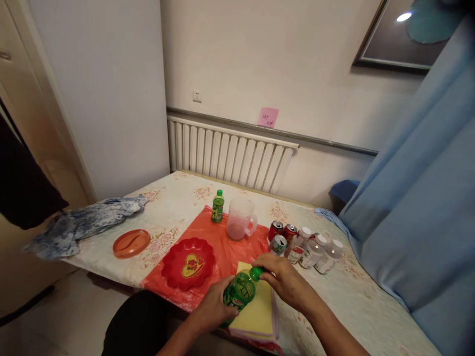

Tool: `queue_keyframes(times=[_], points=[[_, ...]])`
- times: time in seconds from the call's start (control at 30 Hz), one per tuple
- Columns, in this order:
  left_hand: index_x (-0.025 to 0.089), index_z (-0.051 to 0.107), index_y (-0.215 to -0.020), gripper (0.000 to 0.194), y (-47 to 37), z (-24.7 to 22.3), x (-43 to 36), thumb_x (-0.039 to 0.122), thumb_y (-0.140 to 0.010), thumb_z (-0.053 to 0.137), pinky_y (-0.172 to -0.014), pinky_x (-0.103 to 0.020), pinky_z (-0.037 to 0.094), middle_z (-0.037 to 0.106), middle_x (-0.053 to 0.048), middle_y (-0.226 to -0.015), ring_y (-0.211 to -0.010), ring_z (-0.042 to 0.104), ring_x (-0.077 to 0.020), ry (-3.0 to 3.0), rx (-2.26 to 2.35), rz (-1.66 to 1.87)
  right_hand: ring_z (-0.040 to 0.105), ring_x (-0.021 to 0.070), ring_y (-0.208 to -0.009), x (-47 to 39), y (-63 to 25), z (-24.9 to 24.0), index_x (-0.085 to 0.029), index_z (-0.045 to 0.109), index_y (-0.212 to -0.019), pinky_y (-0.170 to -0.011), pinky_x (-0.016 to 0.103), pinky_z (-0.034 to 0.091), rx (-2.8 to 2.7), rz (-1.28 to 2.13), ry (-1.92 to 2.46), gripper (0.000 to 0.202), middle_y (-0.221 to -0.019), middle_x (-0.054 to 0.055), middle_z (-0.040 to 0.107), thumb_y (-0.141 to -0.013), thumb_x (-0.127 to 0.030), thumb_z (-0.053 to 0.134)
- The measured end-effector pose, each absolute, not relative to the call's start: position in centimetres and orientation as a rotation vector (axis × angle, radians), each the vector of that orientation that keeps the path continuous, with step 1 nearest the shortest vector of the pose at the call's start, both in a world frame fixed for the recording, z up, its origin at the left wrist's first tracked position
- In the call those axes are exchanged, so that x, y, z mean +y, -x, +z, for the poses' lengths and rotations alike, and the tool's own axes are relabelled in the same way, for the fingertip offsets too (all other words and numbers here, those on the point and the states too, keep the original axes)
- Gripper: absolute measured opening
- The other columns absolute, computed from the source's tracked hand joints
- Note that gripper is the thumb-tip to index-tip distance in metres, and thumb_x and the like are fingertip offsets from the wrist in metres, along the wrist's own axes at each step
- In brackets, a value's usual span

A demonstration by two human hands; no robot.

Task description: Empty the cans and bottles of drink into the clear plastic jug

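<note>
My left hand (pixel 218 307) is wrapped round the body of a green bottle (pixel 243 288), which is tilted with its neck toward the right. The fingers of my right hand (pixel 276 277) pinch its green cap (pixel 256 273). Beneath the bottle lies a folded yellow cloth (pixel 261 311) on a red plastic sheet (pixel 222 247). A red scalloped plate (pixel 208 259) sits on the sheet to the left of my hands. Farther back, a second green bottle (pixel 217 208) stands upright beside a translucent pitcher (pixel 239 217).
Several cans (pixel 277 244) and clear bottles with white caps (pixel 328 257) stand at the right. An orange lid (pixel 131 243) and a blue patterned cloth (pixel 100 220) lie at the left. A black stool (pixel 135 324) is near the front edge; a blue curtain (pixel 415 198) hangs at the right.
</note>
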State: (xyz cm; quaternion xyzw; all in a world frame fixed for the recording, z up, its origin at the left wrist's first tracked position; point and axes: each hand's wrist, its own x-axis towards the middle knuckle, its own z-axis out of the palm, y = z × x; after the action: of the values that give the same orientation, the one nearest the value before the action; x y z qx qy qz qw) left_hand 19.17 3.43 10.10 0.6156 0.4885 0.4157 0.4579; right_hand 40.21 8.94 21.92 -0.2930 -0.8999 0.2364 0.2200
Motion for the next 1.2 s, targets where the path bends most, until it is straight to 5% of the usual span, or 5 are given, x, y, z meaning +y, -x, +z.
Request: queue_keyframes(times=[0.57,0.8,0.97,1.13,1.2], points=[[0.019,0.061,-0.122,0.069,-19.2,9.0,3.7,0.006,-0.055,0.063,-0.088,-0.03,0.048,0.07,-0.002,-0.113,-0.102,0.062,-0.0237,-1.552,1.23,1.056,0.058,0.0198,-0.072,8.6,-38.7,20.9,-0.017,0.062,-0.082,-0.065,0.031,0.04,-2.475,0.429,1.252,0.021,-0.077,0.004,0.064,-0.093,-0.035,0.056],[0.018,0.062,-0.121,0.069,-18.8,8.9,3.8,0.005,-0.054,0.065,-0.089,-0.03,0.048,0.069,-0.003,-0.115,-0.102,0.061,-0.0243,-1.552,1.26,1.068,0.059,0.0199,-0.092,9.0,-40.1,21.5,-0.023,0.057,-0.124,-0.082,0.033,0.046,-2.451,0.655,0.875,0.035,-0.11,0.007,0.063,-0.09,-0.03,0.061],[0.018,0.062,-0.12,0.068,-19.0,9.1,3.7,0.006,-0.054,0.065,-0.087,-0.03,0.048,0.07,-0.003,-0.112,-0.099,0.062,-0.024,-1.544,1.254,1.07,0.058,0.0195,-0.093,8.9,-39.7,21.1,-0.022,0.064,-0.107,-0.084,0.033,0.044,-2.453,0.647,0.892,0.018,-0.097,0.005,0.064,-0.093,-0.02,0.053],[0.02,0.062,-0.122,0.07,-19.0,9.1,3.7,0.006,-0.054,0.064,-0.089,-0.031,0.048,0.069,-0.002,-0.115,-0.101,0.061,-0.0242,-1.557,1.252,1.07,0.052,0.0188,-0.067,8.8,-38.9,19.5,-0.018,0.06,-0.083,-0.064,0.031,0.038,-2.395,0.379,1.328,0.023,-0.072,0.002,0.06,-0.09,-0.039,0.059],[0.019,0.061,-0.123,0.07,-19.0,9.1,3.7,0.006,-0.055,0.064,-0.09,-0.032,0.048,0.069,-0.003,-0.116,-0.102,0.061,-0.0242,-1.544,1.248,1.065,0.053,0.0188,-0.069,8.9,-39.2,19.5,-0.017,0.062,-0.092,-0.064,0.031,0.038,-2.394,0.404,1.279,0.026,-0.077,0.003,0.061,-0.09,-0.043,0.059]])
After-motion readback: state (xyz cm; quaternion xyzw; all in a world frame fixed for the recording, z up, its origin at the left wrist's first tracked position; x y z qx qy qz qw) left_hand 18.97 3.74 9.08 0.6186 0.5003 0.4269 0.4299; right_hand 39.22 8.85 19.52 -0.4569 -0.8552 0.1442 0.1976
